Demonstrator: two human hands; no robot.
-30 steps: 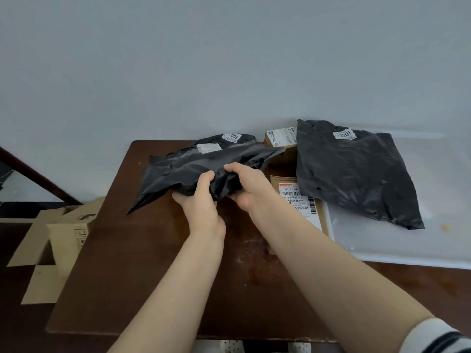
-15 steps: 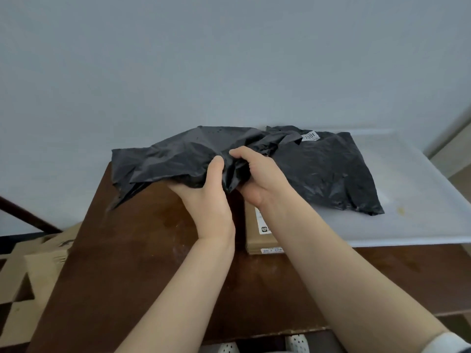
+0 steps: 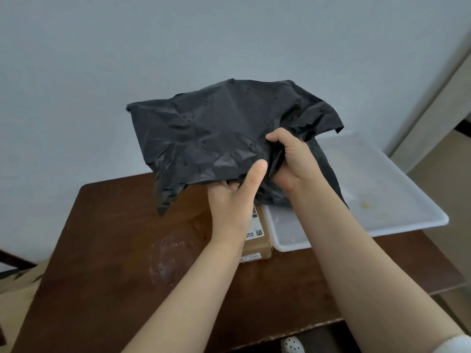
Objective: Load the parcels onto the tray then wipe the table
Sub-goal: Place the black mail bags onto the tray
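Note:
A black plastic mailer parcel point(image 3: 219, 133) is held up in the air above the back of the brown table point(image 3: 107, 263). My left hand point(image 3: 233, 200) grips its lower edge from below, thumb on the front. My right hand point(image 3: 290, 159) grips the same edge just to the right, fingers curled into the plastic. The white tray point(image 3: 377, 200) lies on the table's right side, partly under the raised parcel. A second black parcel point(image 3: 323, 174) lies on the tray behind my right hand. A cardboard box parcel point(image 3: 257, 240) with labels sits on the table beside the tray's left rim.
Pale smears mark the table top point(image 3: 165, 253) left of the box. Cardboard boxes point(image 3: 20, 289) stand on the floor at the left. A grey wall rises right behind the table. A white shoe point(image 3: 293, 346) shows below the front edge.
Both hands have lifted the black parcel higher and carried it to the right, so it now hangs partly over the tray. The view has swung right as well.

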